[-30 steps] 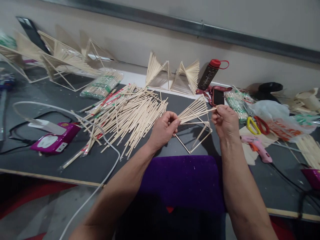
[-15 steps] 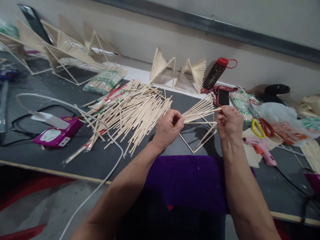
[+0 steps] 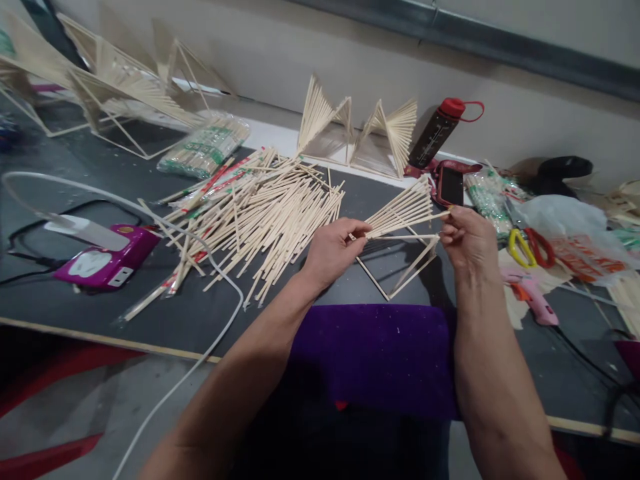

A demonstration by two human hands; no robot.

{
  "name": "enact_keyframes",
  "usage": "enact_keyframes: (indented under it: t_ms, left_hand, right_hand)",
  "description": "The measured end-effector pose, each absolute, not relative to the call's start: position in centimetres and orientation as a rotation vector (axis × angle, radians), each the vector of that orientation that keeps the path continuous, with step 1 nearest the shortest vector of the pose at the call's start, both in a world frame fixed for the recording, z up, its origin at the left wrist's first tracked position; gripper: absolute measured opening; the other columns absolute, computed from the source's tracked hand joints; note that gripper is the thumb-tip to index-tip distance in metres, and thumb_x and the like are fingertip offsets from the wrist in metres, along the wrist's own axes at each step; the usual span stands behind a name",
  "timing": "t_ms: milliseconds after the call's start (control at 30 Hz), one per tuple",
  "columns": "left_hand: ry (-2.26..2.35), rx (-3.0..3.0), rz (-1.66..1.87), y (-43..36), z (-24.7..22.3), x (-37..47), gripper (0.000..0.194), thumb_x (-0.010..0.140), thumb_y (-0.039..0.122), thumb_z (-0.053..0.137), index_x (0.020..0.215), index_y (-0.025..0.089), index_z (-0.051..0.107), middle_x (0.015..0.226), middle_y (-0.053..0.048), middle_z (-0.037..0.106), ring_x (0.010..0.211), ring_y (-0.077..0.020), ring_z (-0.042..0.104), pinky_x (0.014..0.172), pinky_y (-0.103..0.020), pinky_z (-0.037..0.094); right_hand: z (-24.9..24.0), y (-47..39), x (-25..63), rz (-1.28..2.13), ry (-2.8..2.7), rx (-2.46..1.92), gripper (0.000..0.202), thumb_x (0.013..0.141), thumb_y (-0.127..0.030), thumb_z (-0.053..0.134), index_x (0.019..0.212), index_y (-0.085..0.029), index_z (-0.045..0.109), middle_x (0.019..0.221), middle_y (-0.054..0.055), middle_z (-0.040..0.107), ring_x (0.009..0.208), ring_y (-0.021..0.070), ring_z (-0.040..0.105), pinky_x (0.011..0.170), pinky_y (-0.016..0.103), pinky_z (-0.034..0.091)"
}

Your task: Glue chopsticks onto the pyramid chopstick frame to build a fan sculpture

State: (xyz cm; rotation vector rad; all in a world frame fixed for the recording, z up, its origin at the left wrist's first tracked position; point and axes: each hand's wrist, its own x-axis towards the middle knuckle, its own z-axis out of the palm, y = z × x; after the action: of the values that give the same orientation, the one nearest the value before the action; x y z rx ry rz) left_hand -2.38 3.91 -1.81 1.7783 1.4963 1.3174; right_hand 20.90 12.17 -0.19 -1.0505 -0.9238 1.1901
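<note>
Left hand [image 3: 331, 253]: fingers closed at narrow left end of stick frame [image 3: 403, 207]
Right hand [image 3: 470, 243]: fingers pinch single stick [image 3: 427, 219] by its right end
Loose sticks [image 3: 283, 223]: heaped left of stick frame
Glue gun [image 3: 539, 301]: right of right wrist
Bottle [image 3: 436, 137]: far side, tilted

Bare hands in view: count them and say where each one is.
2: the left hand is at the narrow end of the stick fan; the right hand pinches the far end of a stick.

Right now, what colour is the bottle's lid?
The lid is red, best seen in the head view.
</note>
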Motion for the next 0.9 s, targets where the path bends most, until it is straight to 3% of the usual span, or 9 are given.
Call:
enact_keyframes:
  t_ms: [133, 900]
  left_hand:
    - [1.476, 1.784, 1.338, 4.0, -2.1, -2.2, 0.022, 0.075, 0.011, 0.064, 0.093, 0.022, 0.072, 0.084, -0.001, 0.070, 0.072, -0.0119, 0.061, 0.068, -0.026, 0.047]
    - [1.526, 2.000, 1.465, 3.9, -3.0, -1.4, 0.013, 0.080, 0.014, 0.064, 0.086, 0.021, 0.073, 0.078, 0.000, 0.071, 0.071, -0.0101, 0.063, 0.067, -0.023, 0.047]
  right_hand:
    - [-0.6, 12.5, 20.9, 1.225, -0.896, -1.093, 0.010, 0.061, -0.019, 0.070, 0.063, -0.015, 0.061, 0.057, -0.001, 0.064, 0.039, 0.0035, 0.047, 0.030, 0.012, 0.031]
    - [-1.2, 12.8, 20.8, 1.224, -0.888, -1.160, 0.011, 0.060, -0.019, 0.068, 0.065, -0.014, 0.060, 0.059, 0.000, 0.065, 0.039, 0.0043, 0.048, 0.031, 0.013, 0.031]
